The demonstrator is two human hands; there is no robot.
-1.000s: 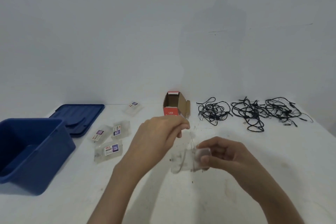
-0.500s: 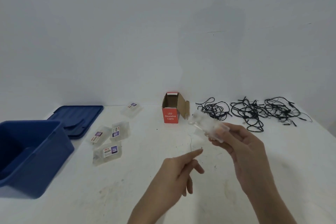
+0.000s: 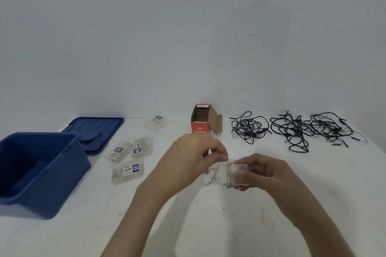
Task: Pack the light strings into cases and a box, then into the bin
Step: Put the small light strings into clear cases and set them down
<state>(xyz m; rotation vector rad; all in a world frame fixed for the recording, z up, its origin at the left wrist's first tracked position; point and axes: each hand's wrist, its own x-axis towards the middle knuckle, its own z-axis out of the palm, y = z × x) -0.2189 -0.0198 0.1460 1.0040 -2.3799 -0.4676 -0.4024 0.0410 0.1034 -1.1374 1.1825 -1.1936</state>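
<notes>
Hands are found close together in the head view. The right end of a clear plastic case (image 3: 240, 168) is gripped by the right hand (image 3: 269, 173). A fine light string (image 3: 228, 175), wound at the case, is pinched by the left hand (image 3: 192, 160). The case's long axis is judged to run left to right between them. The blue bin (image 3: 69, 165) is noted well to the left, nearer the left hand.

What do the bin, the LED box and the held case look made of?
Bin: probably moulded plastic, blue, smooth, faint sheen. LED box: cardboard, raw brown inside, red printed front. Case: seemingly thin clear plastic; the light string shows through it.
</notes>
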